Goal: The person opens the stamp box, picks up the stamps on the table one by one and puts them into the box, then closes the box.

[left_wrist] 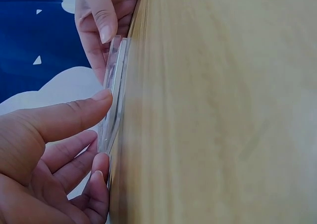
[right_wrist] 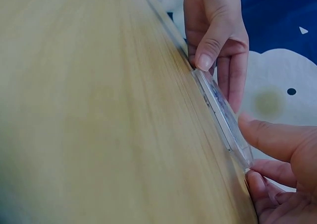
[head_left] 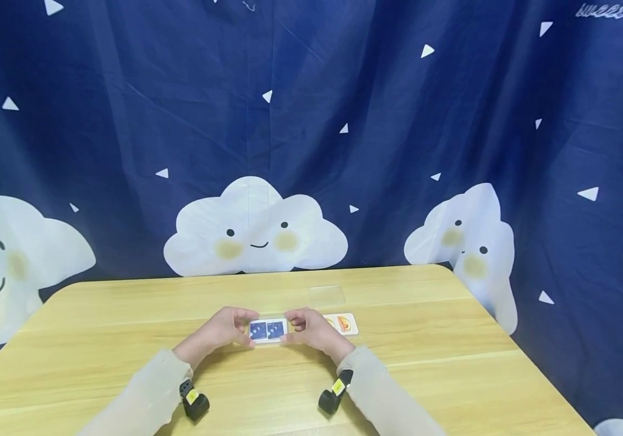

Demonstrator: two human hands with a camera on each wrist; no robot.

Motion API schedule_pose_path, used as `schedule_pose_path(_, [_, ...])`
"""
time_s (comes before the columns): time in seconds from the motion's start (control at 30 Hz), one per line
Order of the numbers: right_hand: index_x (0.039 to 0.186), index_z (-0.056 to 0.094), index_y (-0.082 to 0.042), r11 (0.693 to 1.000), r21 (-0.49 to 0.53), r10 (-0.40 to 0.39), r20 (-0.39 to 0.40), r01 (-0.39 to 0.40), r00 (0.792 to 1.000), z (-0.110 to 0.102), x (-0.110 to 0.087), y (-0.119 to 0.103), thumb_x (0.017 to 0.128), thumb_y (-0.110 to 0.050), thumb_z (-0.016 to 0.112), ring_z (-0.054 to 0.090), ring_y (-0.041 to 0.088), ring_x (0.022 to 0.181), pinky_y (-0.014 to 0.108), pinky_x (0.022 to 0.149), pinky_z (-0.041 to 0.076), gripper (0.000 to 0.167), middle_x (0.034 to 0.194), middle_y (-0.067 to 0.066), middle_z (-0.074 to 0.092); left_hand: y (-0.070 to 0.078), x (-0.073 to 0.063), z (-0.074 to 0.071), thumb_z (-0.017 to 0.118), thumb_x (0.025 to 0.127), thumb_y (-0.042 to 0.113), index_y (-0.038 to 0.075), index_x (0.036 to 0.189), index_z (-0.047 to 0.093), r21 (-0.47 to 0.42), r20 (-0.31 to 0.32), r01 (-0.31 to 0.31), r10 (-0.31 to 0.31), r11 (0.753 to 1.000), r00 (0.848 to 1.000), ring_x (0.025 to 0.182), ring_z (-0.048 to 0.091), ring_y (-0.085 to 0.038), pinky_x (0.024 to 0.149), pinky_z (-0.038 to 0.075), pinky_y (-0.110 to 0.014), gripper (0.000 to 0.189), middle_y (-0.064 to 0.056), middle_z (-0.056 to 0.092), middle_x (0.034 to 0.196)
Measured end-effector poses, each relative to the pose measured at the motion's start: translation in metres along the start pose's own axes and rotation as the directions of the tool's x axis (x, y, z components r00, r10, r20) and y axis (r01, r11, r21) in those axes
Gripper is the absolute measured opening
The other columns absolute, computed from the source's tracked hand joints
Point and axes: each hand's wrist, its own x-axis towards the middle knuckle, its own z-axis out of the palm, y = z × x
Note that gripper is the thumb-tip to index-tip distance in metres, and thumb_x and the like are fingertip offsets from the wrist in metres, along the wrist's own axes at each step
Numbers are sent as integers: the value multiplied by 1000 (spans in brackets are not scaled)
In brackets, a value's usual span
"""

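A small clear plastic case with dark-blue printed pictures showing on top lies flat at the middle of the table, between both hands. My left hand grips its left end, and in the left wrist view the thumb presses on its upper edge. The right hand holds the opposite end, its thumb on top and fingertips low at the edge. Seen edge-on in the left wrist view, the case has clear layers around a thin white one. Its underside is hidden.
A white card with orange pictures lies just beyond the right hand, partly covered by it. Farther back is a clear flat plastic piece. The wooden table ends at a blue curtain with cloud prints.
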Motion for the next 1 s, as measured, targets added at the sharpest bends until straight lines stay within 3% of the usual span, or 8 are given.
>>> schedule_pose_path(0.23, [119,60,2,1000,-13,-10,-7,10,1000,1,1,2,73,-8,79,52,17,95,35,87,44,51,107,7,60,-1,0,0,82,55,-4,3,118,63,-1,-1,-7,7,1000,1000,94,52,-24,82,44,-37,66,-10,60,118])
schedule_pose_path(0.63, [124,58,0,999,-24,-37,8,37,999,-2,-2,3,78,-11,75,53,20,101,34,90,45,50,111,9,60,-11,-1,-9,82,65,4,3,117,65,51,-15,-22,23,998,1000,92,59,-18,86,48,-40,54,-13,63,117])
schedule_pose_path(1.0, [124,58,2,997,-40,-59,14,59,998,-2,-2,2,80,-7,72,55,23,103,33,90,46,47,114,12,60,-14,0,-10,79,68,-1,2,115,66,18,-19,-12,12,1000,1000,88,57,-18,77,46,-32,49,-9,66,108])
